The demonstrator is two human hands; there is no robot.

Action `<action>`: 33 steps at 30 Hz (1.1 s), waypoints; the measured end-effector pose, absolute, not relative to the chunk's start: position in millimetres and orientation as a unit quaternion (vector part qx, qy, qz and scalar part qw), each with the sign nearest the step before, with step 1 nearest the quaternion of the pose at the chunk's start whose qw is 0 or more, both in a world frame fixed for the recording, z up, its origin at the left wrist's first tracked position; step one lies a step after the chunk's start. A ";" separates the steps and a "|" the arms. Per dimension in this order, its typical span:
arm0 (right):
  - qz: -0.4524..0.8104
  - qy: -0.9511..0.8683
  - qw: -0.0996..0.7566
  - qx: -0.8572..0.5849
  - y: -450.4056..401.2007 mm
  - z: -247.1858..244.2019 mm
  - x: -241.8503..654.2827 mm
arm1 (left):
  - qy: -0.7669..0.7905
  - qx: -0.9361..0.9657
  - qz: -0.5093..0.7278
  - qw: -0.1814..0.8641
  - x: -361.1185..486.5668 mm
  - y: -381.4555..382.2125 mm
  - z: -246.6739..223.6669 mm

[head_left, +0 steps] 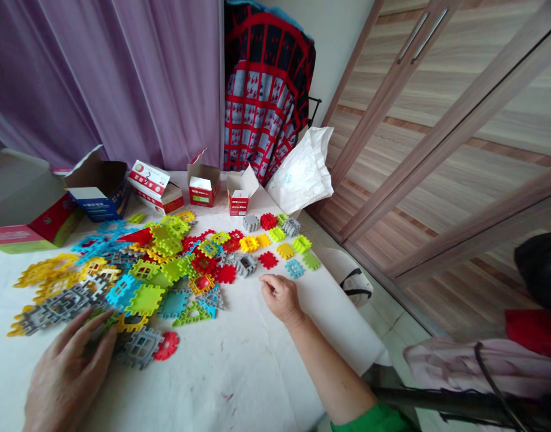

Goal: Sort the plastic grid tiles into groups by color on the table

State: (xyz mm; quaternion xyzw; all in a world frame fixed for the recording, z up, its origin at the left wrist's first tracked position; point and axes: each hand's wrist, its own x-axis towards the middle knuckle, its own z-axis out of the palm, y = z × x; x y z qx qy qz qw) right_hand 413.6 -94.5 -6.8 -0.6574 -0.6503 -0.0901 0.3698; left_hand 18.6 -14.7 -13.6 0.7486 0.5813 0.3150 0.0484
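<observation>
My left hand (72, 366) is at the lower left edge of a pile of colourful plastic tiles, its fingers apart and reaching over a green piece (105, 321). Near those fingers lie a grey square tile (143, 348) and a red round piece (166, 346). My right hand (281, 297) rests on the white cloth right of the pile, with its fingers curled together; whether anything is inside is hidden. Beyond it sit several separate pieces, among them a red one (268, 260), a light blue one (295, 268) and a yellow one (285, 250).
Open cardboard boxes line the table's back edge, including a blue box (99, 207), a small red box (202, 193) and a large box (27, 231) at left. A white bag (302, 174) leans at the back right corner. Wooden wardrobe doors (419, 138) stand at right.
</observation>
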 end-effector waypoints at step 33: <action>-0.042 -0.750 0.283 -0.597 -11.8 39.1 271.2 | 0.585 0.736 0.337 0.049 28.9 -25.2 -11.6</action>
